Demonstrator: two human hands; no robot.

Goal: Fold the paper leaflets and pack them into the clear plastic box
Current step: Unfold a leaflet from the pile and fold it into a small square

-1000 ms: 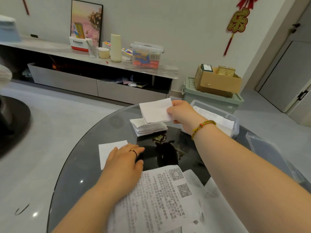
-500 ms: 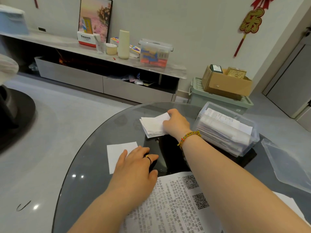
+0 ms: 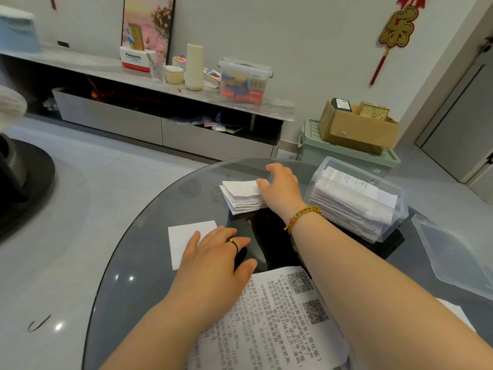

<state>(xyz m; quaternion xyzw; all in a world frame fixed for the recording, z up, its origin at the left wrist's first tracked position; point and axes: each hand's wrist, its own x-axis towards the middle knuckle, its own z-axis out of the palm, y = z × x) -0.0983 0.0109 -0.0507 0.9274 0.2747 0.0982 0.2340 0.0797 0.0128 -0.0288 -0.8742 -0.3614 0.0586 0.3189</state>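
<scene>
Right hand (image 3: 282,188) has come down since a second ago. The folded leaflet you had in the air now tops the stack of folded leaflets (image 3: 240,197), thumb pressing it, fingers loose, not clamped. Left hand (image 3: 213,265) lies flat, fingers apart, partly on the printed leaflet (image 3: 280,316). So one more fold is done and packing's next, I'd guess. The clear plastic box (image 3: 316,180) sits just right of your wrist, lid off, looking nearly full. The stack's near the bench (image 3: 149,263) far rim, so bare glass between your hands is your room.
</scene>
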